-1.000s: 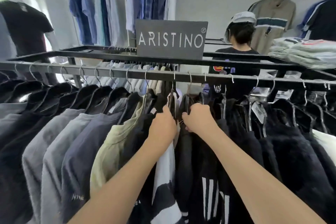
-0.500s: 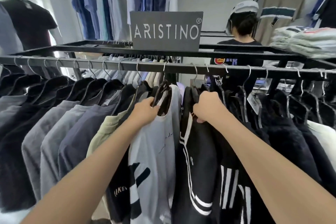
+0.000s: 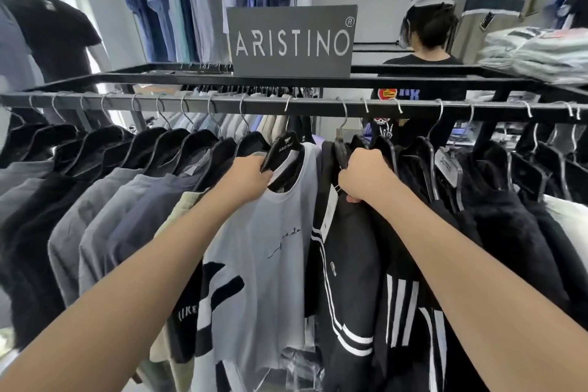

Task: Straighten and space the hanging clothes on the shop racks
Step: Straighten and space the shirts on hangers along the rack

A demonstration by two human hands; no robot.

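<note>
My left hand [image 3: 246, 177] grips the black plastic hanger [image 3: 284, 150] of the pale grey printed T-shirt [image 3: 270, 248]. My right hand [image 3: 362, 177] clenches the neck of the black white-striped jacket [image 3: 346, 264] just beside it. Since a second ago they have parted, and the T-shirt's front now shows between my hands. Above them runs the dark metal rail [image 3: 318, 106], crowded on both sides. Beyond it are a grey ARISTINO sign [image 3: 291, 41] and a person in a white cap [image 3: 429, 41].

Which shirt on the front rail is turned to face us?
The pale blue T-shirt, on the hanger the left hand grips; the others hang edge-on.
</note>
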